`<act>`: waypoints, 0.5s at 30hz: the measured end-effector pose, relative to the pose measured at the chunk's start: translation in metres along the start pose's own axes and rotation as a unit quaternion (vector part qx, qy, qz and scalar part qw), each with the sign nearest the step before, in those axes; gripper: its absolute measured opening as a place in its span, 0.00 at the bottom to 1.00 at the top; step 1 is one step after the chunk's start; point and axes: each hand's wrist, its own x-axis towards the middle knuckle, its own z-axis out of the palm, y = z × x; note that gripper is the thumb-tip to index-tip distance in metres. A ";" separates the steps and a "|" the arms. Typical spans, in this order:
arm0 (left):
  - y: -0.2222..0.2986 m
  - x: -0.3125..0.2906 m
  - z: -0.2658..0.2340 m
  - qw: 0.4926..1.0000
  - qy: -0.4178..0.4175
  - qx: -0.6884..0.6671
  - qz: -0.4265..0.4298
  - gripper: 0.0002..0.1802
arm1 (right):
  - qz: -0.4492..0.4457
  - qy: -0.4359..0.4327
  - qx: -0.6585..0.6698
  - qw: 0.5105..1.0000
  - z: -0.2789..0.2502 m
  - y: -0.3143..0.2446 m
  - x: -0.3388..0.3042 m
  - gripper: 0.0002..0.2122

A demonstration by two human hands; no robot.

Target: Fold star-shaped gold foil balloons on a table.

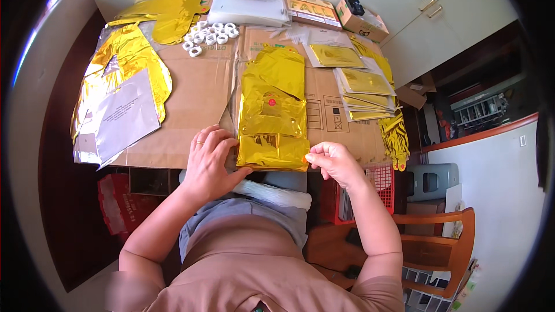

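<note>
A flat gold foil balloon (272, 110), folded into a long strip with a small red dot on it, lies on the cardboard in front of me. Its near end is folded over in layers close to the cardboard's front edge. My left hand (211, 156) rests at the near left corner, fingers spread and the thumb reaching along the foil's near edge. At the near right corner, the thumb and fingers of my right hand (334, 163) are pinched together on the foil's edge. A small orange bit shows at those fingertips.
White ribbon rolls (211, 36) and a stack of clear bags (247, 4) sit at the back. Packed gold foil sheets (364, 84) are piled at the right; loose gold foil (156, 75) and a printed sleeve (127, 107) lie left. A wooden chair (439, 248) stands lower right.
</note>
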 end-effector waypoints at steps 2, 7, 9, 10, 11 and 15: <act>0.000 -0.002 0.003 1.000 0.011 0.006 -0.009 0.31 | 0.014 -0.011 -0.001 1.000 0.001 -0.004 0.004 0.11; 0.000 -0.002 0.002 0.999 0.009 0.004 -0.034 0.28 | 0.023 -0.034 0.003 0.999 0.001 -0.006 0.007 0.10; 0.000 -0.002 0.002 0.999 -0.001 -0.001 -0.044 0.28 | 0.023 -0.028 0.000 0.999 0.003 -0.006 0.007 0.10; 0.001 -0.002 0.001 0.999 -0.002 0.004 -0.049 0.28 | 0.019 -0.019 -0.004 1.000 0.005 -0.008 0.006 0.10; 0.002 -0.003 0.001 0.998 -0.002 0.008 -0.054 0.28 | 0.015 -0.011 -0.007 1.000 0.006 -0.008 0.006 0.10; 0.005 -0.003 0.001 0.998 -0.008 0.004 -0.065 0.28 | 0.037 -0.052 0.006 0.998 0.005 -0.009 0.006 0.08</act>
